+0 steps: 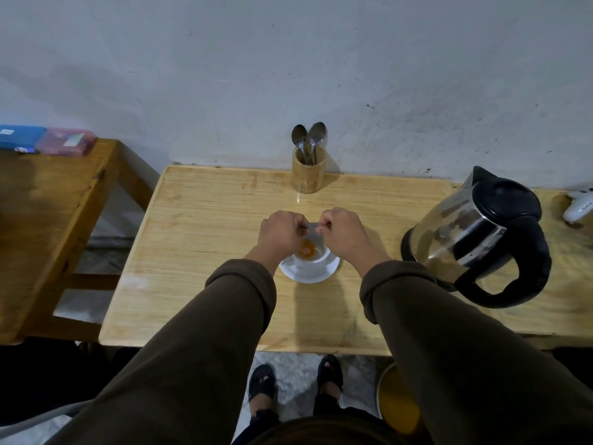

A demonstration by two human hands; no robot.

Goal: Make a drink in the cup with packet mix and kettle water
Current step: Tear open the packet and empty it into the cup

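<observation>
A white cup [316,255] stands on a white saucer [301,273] in the middle of the wooden table [199,245]. Orange powder lies in the cup's bottom. Right above the cup, my left hand [279,233] and my right hand [342,232] each pinch one end of a small clear packet [310,232], which holds orange powder. A steel and black electric kettle [478,239] stands at the right of the table, its handle toward me.
A bamboo holder [308,171] with two metal spoons stands at the table's back edge by the wall. A white object [579,207] lies at the far right. A second wooden table [48,200] at the left carries blue and pink boxes. A yellow bin [396,403] is on the floor.
</observation>
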